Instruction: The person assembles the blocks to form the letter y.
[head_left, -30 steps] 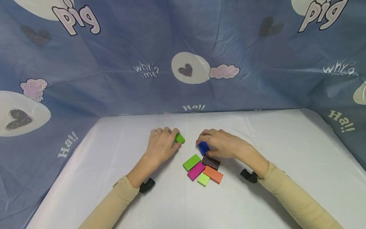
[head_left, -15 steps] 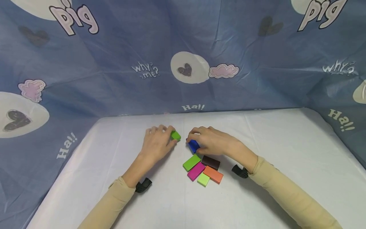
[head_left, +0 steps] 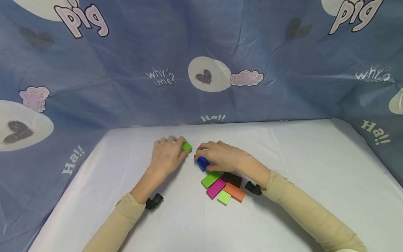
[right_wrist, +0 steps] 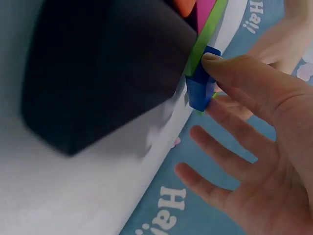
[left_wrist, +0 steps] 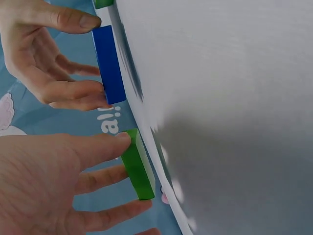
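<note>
My left hand (head_left: 165, 156) pinches a green block (head_left: 187, 146) between thumb and fingers, over the far middle of the white table. In the left wrist view this green block (left_wrist: 138, 165) is held by its two ends. To its right my right hand (head_left: 221, 156) pinches a blue block (head_left: 202, 163) between thumb and fingers; in the right wrist view two of its fingers stand away from the blue block (right_wrist: 200, 85). The two held blocks are close but apart. Just below the right hand lies another green block (head_left: 211, 179), beside a magenta block (head_left: 216, 189).
A dark brown block (head_left: 232, 179), an orange block (head_left: 234, 192) and a small lime block (head_left: 224, 197) lie grouped with the magenta one on the white cloth (head_left: 176, 227). Blue printed fabric (head_left: 132, 101) hangs behind the table. A black wrist device (head_left: 154, 202) shows under the left wrist.
Both hands have shifted left with their blocks, the right hand farther. The gap between the green and blue blocks has narrowed. The blocks on the table have stayed put.
</note>
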Demonstrator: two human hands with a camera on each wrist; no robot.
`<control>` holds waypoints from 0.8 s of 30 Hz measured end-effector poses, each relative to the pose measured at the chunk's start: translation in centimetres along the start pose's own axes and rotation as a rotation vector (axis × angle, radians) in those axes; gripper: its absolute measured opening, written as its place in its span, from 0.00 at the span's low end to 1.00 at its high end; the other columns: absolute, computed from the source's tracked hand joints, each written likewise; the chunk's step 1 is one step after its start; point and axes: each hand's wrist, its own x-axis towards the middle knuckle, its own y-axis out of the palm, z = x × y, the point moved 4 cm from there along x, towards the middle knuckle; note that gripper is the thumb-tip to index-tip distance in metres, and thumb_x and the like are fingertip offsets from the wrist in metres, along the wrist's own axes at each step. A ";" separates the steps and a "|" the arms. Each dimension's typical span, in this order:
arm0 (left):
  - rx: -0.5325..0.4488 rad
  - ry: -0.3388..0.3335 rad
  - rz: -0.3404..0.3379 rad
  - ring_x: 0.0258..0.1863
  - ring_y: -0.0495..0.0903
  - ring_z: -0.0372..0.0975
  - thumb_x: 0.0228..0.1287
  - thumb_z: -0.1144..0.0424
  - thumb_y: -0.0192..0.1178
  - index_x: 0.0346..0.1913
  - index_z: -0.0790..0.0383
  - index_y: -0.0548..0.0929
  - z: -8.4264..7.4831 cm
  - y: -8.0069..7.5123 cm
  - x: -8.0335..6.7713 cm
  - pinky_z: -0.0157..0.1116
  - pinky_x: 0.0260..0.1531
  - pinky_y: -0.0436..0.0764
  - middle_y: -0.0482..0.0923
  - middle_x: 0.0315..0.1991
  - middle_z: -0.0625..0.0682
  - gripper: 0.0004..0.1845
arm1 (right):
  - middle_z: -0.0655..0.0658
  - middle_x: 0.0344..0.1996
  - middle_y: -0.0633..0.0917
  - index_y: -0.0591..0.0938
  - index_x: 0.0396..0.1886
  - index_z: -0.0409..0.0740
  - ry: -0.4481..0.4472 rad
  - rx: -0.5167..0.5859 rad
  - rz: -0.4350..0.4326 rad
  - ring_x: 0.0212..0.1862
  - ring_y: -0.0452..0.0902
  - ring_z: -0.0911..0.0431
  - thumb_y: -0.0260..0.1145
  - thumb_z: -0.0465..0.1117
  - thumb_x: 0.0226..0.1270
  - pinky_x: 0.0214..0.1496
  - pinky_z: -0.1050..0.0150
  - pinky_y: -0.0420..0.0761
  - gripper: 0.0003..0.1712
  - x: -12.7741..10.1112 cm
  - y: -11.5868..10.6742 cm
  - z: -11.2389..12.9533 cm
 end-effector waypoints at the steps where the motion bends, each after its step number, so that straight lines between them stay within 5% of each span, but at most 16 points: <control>1: -0.002 -0.002 0.001 0.58 0.83 0.64 0.75 0.47 0.67 0.65 0.55 0.82 0.1 0.0 0.0 0.63 0.60 0.80 0.84 0.61 0.65 0.23 | 0.45 0.73 0.79 0.80 0.69 0.54 0.000 0.003 0.002 0.73 0.78 0.45 0.75 0.46 0.74 0.69 0.37 0.82 0.26 0.1 0.0 0.1; 24: -0.009 -0.018 0.005 0.51 0.85 0.63 0.73 0.48 0.70 0.64 0.57 0.81 1.0 0.3 0.1 0.58 0.51 0.81 0.86 0.56 0.66 0.24 | 0.46 0.74 0.77 0.80 0.71 0.56 0.017 -0.017 0.056 0.75 0.76 0.46 0.73 0.48 0.76 0.74 0.38 0.79 0.27 2.2 -0.4 0.7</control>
